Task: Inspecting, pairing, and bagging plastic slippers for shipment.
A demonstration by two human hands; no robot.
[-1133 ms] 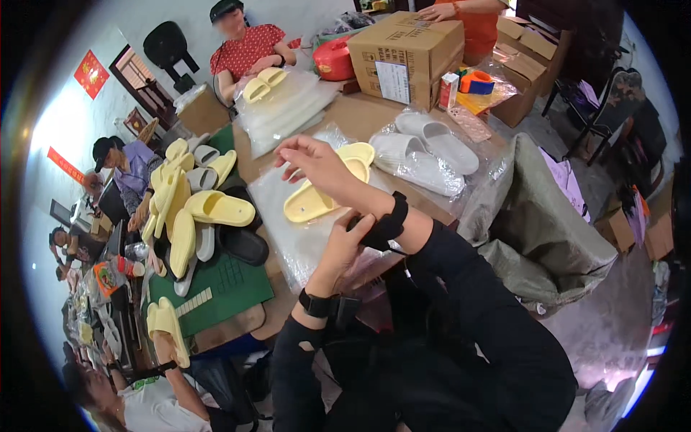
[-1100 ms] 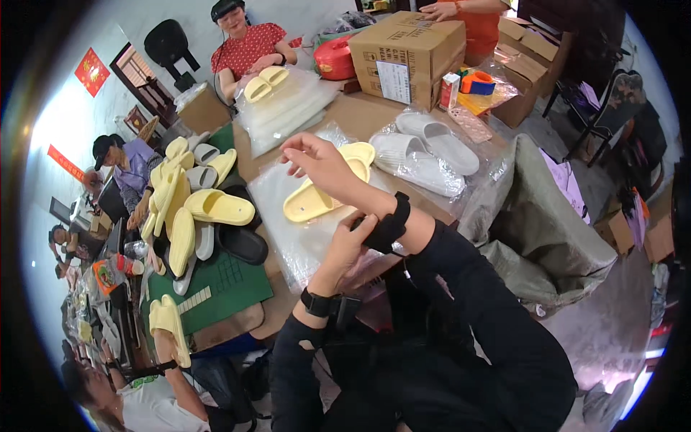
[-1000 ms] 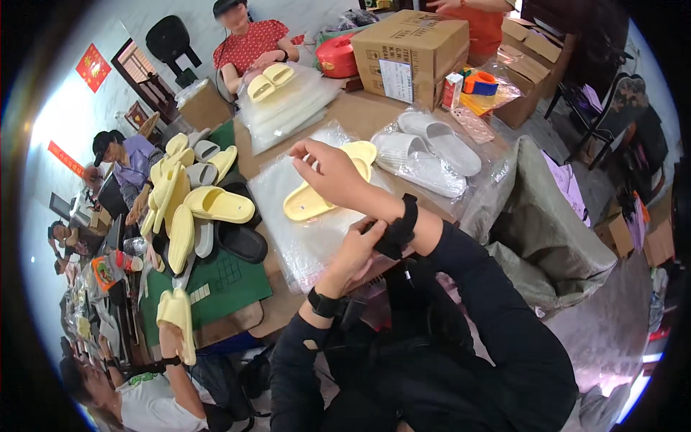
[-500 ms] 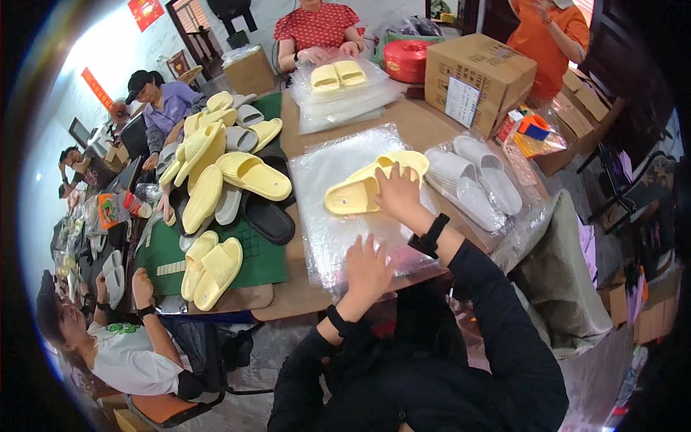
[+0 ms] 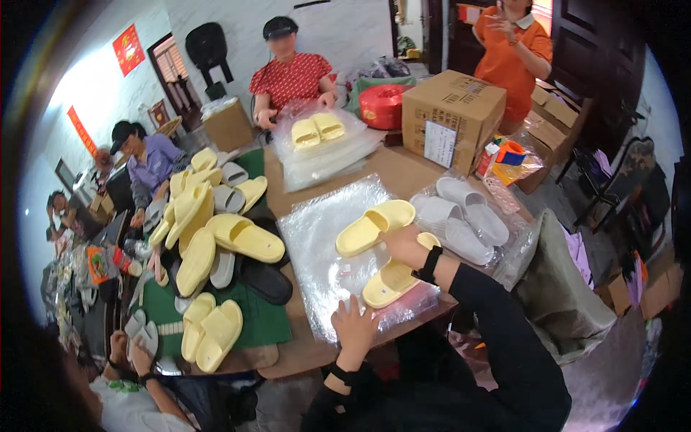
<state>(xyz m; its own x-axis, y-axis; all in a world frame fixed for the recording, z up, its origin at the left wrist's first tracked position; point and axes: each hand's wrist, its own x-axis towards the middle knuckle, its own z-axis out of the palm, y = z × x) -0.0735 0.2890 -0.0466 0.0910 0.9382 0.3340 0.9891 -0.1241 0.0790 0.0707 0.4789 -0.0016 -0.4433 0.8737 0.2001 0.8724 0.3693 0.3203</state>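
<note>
So the big change here is at the wearer's right hand (image 5: 409,247). About a second ago the left hand (image 5: 354,330) was over at the right wrist, on the dark strap, and half a second ago the right hand was on top of the two yellow slippers, which sat close together. Now they're spread apart, one farther slipper (image 5: 360,232) and one nearer slipper (image 5: 385,289), both lying on the clear plastic bags (image 5: 309,237) on the bench (image 5: 410,173).

The right hand sits between them, fingers at the farther one. Can't tell if it's actually gripping, since the back of the hand hides the fingertips. The left hand is empty, fingers spread, resting by the bags' near edge, just beside the nearer slipper's end.

As far as the work goes, I'd say the strap fiddling is over and the pair is getting handled: each slipper now has its own spot, though both look to be outside the plastic. The grey slippers (image 5: 443,219) to the right are in clear wrap, and nobody's touching those.
</note>
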